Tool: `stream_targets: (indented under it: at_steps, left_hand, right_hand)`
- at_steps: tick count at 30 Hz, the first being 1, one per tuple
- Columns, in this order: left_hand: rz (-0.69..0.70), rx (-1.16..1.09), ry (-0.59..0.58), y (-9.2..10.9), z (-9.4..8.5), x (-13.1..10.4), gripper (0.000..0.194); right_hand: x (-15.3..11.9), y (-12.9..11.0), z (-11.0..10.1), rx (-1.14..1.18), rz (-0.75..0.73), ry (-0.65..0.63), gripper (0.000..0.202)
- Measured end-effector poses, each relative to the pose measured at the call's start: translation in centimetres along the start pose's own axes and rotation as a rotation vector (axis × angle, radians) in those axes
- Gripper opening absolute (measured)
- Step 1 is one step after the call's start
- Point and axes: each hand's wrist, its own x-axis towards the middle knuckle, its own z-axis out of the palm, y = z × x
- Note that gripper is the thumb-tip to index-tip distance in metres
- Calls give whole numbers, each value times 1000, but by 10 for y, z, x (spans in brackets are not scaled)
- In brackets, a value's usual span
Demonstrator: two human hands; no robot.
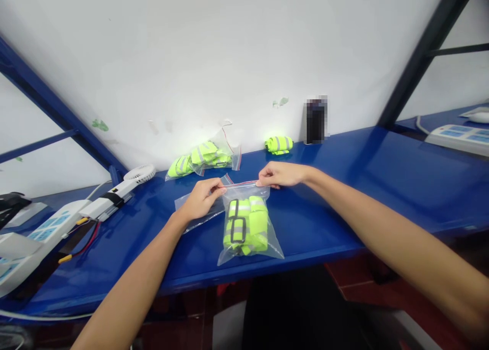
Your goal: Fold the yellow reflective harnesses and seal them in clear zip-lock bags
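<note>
A clear zip bag [273, 242] lies near the front edge of the blue table, with a folded neon-yellow reflective strap bundle [248, 225] and its black buckle inside. My left hand [204, 196] pinches the top left corner of the bag at the red-lined seal. At the top right corner, my right hand [280, 175] grips the same seal edge between thumb and fingers. Another clear bag [206, 216], flat, lies partly beneath my left hand and the filled bag.
Bagged yellow bundles [206, 155] and one loose rolled bundle [279, 144] sit by the wall, near a pixelated dark object [316, 120]. At left are a white fan [140, 173], wires and a power strip [53, 233]. Another strip [462, 137] is far right.
</note>
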Motion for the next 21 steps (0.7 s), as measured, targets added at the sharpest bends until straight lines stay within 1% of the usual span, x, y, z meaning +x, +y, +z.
stream_targets:
  at_steps: [4, 8, 11, 14, 17, 21]
  left_hand:
    - [-5, 21, 23, -2, 0, -1, 33]
    - [-16, 14, 42, -4, 1, -2, 32]
    - [-21, 9, 52, -6, 3, -4, 31]
    - [-34, 6, 68, -8, 4, -6, 31]
    - [-54, 2, 60, -8, 5, -8, 30]
    - [-74, 19, 44, -8, 4, -9, 32]
  right_hand:
    - [-1, -3, 1, -44, 25, 56, 46]
    - [-1, -3, 2, -22, 13, 123, 51]
    - [-1, -5, 3, 15, 10, 146, 51]
    - [-1, -6, 6, 57, 5, 171, 50]
    - [0, -6, 8, 106, -13, 199, 47]
    - [-1, -6, 7, 162, -16, 145, 32]
